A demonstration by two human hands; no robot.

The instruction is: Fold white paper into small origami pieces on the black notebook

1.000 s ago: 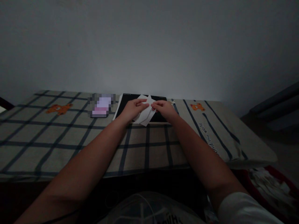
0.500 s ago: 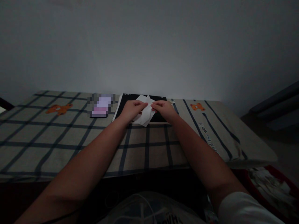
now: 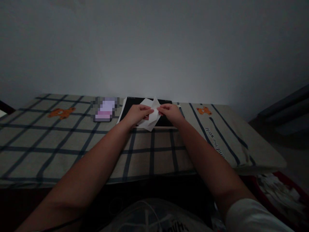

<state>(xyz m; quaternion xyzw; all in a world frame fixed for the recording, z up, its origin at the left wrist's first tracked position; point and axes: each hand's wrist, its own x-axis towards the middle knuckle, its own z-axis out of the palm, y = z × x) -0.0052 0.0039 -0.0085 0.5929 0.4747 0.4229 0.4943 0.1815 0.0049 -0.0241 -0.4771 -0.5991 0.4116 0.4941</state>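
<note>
A folded white paper point(image 3: 152, 116) is held between both hands above a black board with a pale rim point(image 3: 131, 103). My left hand point(image 3: 138, 113) pinches the paper's left side, thumb and fingers closed on it. My right hand point(image 3: 170, 112) pinches its right side in the same way. The hands nearly touch at the fingertips. The board lies at the far side of a table covered with a checked cloth point(image 3: 149, 154) printed with orange bears.
A blurred pale object point(image 3: 105, 109) lies on the cloth left of the board. A plain wall stands right behind the table. A red container with white scraps point(image 3: 280, 190) sits low at the right. A plastic bag point(image 3: 154, 216) lies near my lap.
The paper's upper flap has tilted up a little and its shape between the fingers has shifted. Both hands stay in the same place.
</note>
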